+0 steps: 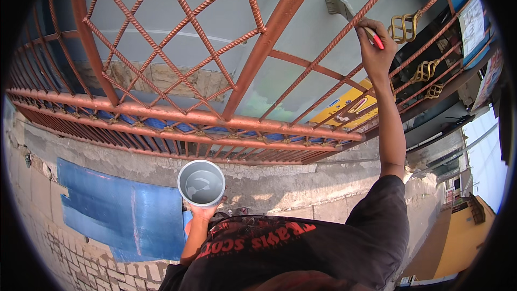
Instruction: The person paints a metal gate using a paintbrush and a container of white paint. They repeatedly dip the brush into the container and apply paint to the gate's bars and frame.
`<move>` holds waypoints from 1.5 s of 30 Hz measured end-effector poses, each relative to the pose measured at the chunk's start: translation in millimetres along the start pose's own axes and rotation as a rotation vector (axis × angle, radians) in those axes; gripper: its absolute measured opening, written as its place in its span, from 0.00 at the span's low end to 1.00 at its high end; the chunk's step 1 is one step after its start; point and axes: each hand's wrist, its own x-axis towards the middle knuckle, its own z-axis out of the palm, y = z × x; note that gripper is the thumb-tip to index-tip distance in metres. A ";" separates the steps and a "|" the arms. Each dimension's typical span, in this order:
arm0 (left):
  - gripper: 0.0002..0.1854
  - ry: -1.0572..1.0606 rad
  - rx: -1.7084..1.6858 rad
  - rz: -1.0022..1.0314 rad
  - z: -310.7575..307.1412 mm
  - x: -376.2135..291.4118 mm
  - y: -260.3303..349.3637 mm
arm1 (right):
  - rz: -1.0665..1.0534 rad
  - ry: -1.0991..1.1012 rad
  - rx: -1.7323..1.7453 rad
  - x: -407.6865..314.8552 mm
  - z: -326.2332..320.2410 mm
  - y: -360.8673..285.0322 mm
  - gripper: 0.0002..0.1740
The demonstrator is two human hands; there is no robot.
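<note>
My right hand (377, 44) grips the handle of a flat paintbrush (339, 5) among the bars of a copper-coloured metal fence. The red handle end points back towards me, and the bristles meet or nearly meet the grey-green painted wall (307, 20) behind the bars. My left hand (208, 209) holds a round grey bucket (201, 183) from beneath, low in front of my body. Grey paint (204, 188) lies inside it. On the wall a lighter green patch (262, 105) shows near the fence's lower rail.
The fence's lower rail (194, 115) runs across the view, with gold twisted ornaments (404, 28) on the bars at right. A yellow poster (347, 107) is behind the bars. Blue sheeting (125, 210) lies on the paving at lower left.
</note>
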 end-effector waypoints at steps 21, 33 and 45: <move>0.43 -0.001 0.088 -0.117 0.9 18.8 -3.1 | -0.482 0.078 -0.503 82.5 -40.3 1.3 0.12; 0.43 0.059 0.126 -0.152 5.8 17.1 7.3 | -0.067 -0.346 -0.166 42.8 -32.2 -3.3 0.08; 0.42 0.069 0.033 -0.167 10.2 10.5 3.6 | -0.315 -0.203 -0.461 75.5 -43.5 -3.0 0.09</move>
